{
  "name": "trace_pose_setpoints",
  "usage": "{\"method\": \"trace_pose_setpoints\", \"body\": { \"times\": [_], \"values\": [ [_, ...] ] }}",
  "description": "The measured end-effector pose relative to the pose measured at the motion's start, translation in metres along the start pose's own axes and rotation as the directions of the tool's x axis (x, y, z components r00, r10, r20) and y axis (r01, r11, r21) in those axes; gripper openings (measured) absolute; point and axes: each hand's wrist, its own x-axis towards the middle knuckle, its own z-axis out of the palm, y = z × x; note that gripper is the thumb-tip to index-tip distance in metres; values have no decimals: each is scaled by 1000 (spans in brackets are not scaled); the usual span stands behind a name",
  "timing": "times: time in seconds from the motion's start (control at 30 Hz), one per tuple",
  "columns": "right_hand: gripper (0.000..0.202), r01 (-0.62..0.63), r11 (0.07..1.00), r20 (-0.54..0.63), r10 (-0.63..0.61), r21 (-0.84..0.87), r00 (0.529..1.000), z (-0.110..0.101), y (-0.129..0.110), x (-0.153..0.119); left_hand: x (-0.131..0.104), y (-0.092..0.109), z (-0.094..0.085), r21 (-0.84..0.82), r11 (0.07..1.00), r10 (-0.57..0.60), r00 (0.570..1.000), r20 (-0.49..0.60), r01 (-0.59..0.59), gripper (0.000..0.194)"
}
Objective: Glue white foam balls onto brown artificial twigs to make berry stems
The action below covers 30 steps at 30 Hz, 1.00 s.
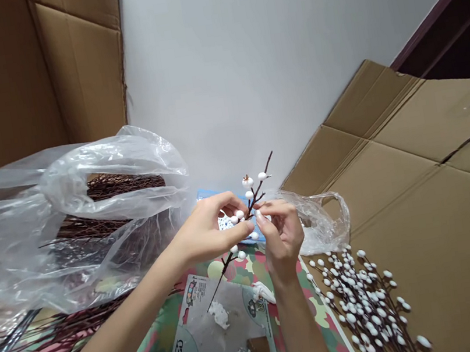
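A thin brown artificial branch (220, 281) with white berries slants up through the middle of the view. My left hand (213, 226) pinches its stem between thumb and fingers. Close by on the right, my right hand (282, 230) has thumb and fingertips closed on a small white berry (257, 213) at the stem. More white berries (248, 182) sit near the branch's upper tip. Below lies a printed glue gun card (198, 346) with white smears and a brown square patch on it. Behind the hands is a blue package (206, 193), mostly hidden.
A clear plastic bag (134, 150) of brown twigs fills the left, with loose bare twigs (65, 336) before it. Several finished berry branches (370, 309) lie at right by cardboard (439, 239). Another crumpled clear bag (331, 226) sits behind my right hand. A patterned cloth (158, 340) covers the table.
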Motion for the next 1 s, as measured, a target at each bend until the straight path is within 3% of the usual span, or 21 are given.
{"method": "trace_pose_setpoints", "body": {
  "times": [0.1,0.27,0.43,0.53,0.6,0.63,0.67,0.7,0.8,0.9,1.0],
  "values": [
    [12,27,999,-4,-27,-33,1000,2,0,-1,1,-2,2,-73,997,-2,994,-107,-5,21],
    [18,87,991,48,-82,-103,995,10,-2,-6,3,-3,14,-242,969,-12,966,-259,-53,17],
    [22,178,976,105,-165,-127,981,11,-6,-10,3,-1,14,-293,955,-40,958,-284,-47,17],
    [18,106,974,46,-99,-200,994,-1,8,0,2,-2,4,-374,927,-57,967,-249,-42,21],
    [13,-24,917,65,54,-399,996,-6,33,10,3,-3,-5,-419,906,-56,967,-248,-55,21],
    [14,-80,836,153,192,-542,969,-7,49,14,3,-5,-9,-427,902,-49,966,-255,-66,22],
    [19,-69,726,315,379,-684,870,-5,67,17,4,-6,-13,-428,900,-40,964,-263,-79,23],
    [18,-53,693,391,466,-719,794,-2,85,19,4,-7,-17,-428,899,-31,962,-271,-92,24],
    [14,-20,625,475,614,-781,630,12,132,13,5,-9,-23,-433,894,-1,965,-263,-117,24],
    [26,16,566,483,687,-824,542,26,157,0,5,-10,-22,-456,883,14,977,-212,-112,23],
    [31,54,553,492,688,-831,534,36,162,-5,5,-10,-18,-493,866,4,987,-161,-84,28]
  ]
}}
